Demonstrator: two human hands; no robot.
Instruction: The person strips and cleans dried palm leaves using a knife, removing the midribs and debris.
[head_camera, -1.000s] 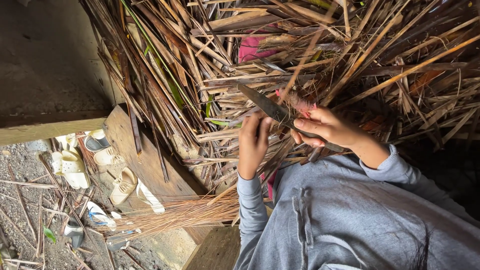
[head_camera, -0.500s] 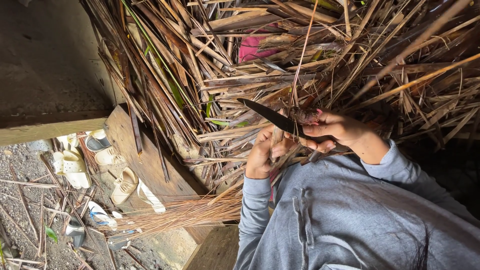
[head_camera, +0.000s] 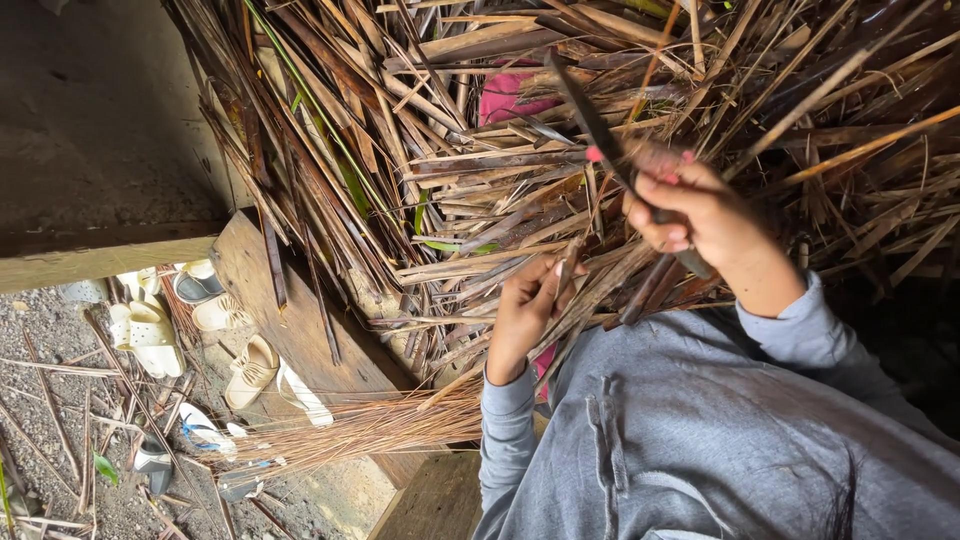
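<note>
**Head view: dry stalks, strip and knife, listed left to right**

1. Pale sandals (head_camera: 150, 335) on the gravel ground, beyond the left edge of the wooden platform (head_camera: 300, 340).
2. Bundle of thin split fibres (head_camera: 350, 430), lying across the platform's near edge.
3. Pile of dry stalks (head_camera: 420, 170), heaped over the platform and filling the upper frame; a pink cloth (head_camera: 505, 95) shows through it.
4. Left hand (head_camera: 522, 312), its grip pinched closed on a narrow brown strip (head_camera: 571, 262) that rises from the fingers, low in the pile near the lap. The strip is probably light, stiff along its length, brittle and splintery at the edges; best taken near its lower end, as here.
5. Knife (head_camera: 590, 115), dark blade pointing up and left, just above the strip.
6. Right hand (head_camera: 700, 215), its grip wrapped fully round the knife's handle. The blade looks sharp, so hold it by the handle only.

Room: stalks crowd every side of both hands. The only open room is the small gap between the hands, above the grey sleeves.
</note>
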